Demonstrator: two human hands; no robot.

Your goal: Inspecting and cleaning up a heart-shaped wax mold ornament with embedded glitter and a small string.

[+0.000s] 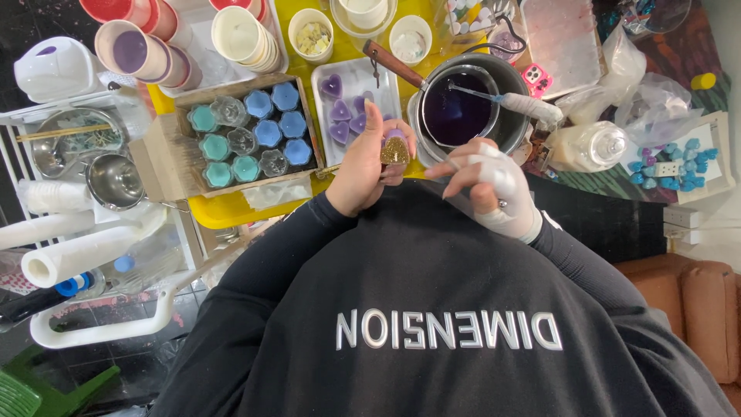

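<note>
My left hand (pixel 356 166) grips a small heart-shaped gold glitter mould (pixel 395 150) topped with purple wax, held just above my chest. My right hand (pixel 494 185), coated in white wax and wearing a ring, is close on the right of it. Its fingertips pinch what looks like a thin pale stick (pixel 454 162) pointing toward the mould. Just beyond both hands stands a metal pot (pixel 505 73) of dark purple melted wax (pixel 457 108). A white-crusted dropper (pixel 525 104) lies across the pot's rim.
A white tray (pixel 382 77) of purple heart candles lies on the yellow table (pixel 224 208). A cardboard box (pixel 166 158) holds blue, teal and clear hexagon candles. Cups (pixel 131 50) are stacked behind. A white rack (pixel 93 255) with metal bowls and paper rolls stands left; plastic bags (pixel 656 100) lie right.
</note>
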